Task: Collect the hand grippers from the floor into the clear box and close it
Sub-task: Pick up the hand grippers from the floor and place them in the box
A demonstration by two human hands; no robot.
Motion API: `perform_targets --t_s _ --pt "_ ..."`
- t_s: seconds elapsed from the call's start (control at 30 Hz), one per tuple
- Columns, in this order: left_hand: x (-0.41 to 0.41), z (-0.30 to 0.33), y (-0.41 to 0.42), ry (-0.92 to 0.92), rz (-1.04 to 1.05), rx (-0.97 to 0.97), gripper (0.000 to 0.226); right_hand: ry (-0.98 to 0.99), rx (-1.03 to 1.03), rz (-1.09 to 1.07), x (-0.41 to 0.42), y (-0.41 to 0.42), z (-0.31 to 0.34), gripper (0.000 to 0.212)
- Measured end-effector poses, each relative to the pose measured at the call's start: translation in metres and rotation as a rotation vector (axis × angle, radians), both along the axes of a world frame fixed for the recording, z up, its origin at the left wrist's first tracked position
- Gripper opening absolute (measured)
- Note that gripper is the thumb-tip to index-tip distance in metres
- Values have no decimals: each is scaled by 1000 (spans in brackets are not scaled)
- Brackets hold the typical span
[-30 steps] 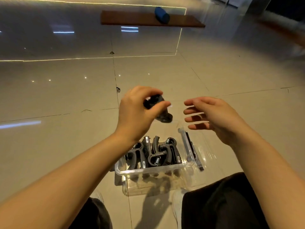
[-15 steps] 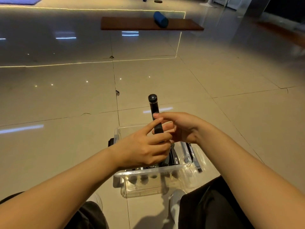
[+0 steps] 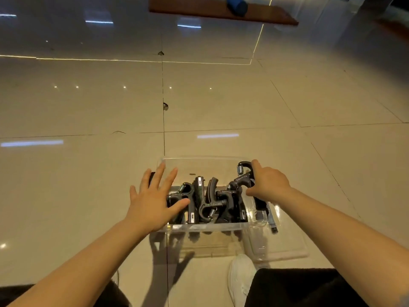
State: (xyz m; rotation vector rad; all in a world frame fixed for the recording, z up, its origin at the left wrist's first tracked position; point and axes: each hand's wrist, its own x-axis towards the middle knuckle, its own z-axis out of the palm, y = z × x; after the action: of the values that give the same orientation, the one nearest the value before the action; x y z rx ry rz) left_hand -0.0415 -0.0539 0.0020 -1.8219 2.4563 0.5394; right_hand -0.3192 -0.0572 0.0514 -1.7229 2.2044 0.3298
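While the black spring-loaded hand gripper point(image 3: 243, 176) is being held by the curled fingers of the right hand point(image 3: 269, 181) above the right end of the clear plastic box point(image 3: 199, 228), the left hand point(image 3: 152, 202) is being kept open, fingers spread. The gripper is best being lowered flat beside the others, so the transparent lid point(image 3: 276, 247), lying alongside, seats fully.

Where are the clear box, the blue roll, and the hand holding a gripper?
clear box point(image 3: 199, 227): head view, near front rim.
blue roll point(image 3: 236, 6): head view, its round side.
right hand point(image 3: 269, 183): head view, back of hand.
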Motion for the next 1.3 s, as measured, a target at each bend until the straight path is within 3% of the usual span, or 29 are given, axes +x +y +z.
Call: perform_targets --t_s 0.2,0.43,0.7,0.9,1.13,1.3 --pt "-10 -83 10 49 182 53 103 -91 -2 -117 20 -17 -75 59" --pt "-10 -115 12 94 101 -173 80 50 49 -87 21 -16 -149 52" --pt "-8 -119 13 150 116 -201 80 308 42 94 25 -10 -148 54" --pt "-8 -119 13 167 111 -225 80 352 89 90 21 -11 -146 65" --pt "-7 -124 13 158 82 -274 79 284 132 130 15 -10 -141 69" --pt "-7 -124 12 125 74 -276 83 153 223 227 11 1 -122 52"
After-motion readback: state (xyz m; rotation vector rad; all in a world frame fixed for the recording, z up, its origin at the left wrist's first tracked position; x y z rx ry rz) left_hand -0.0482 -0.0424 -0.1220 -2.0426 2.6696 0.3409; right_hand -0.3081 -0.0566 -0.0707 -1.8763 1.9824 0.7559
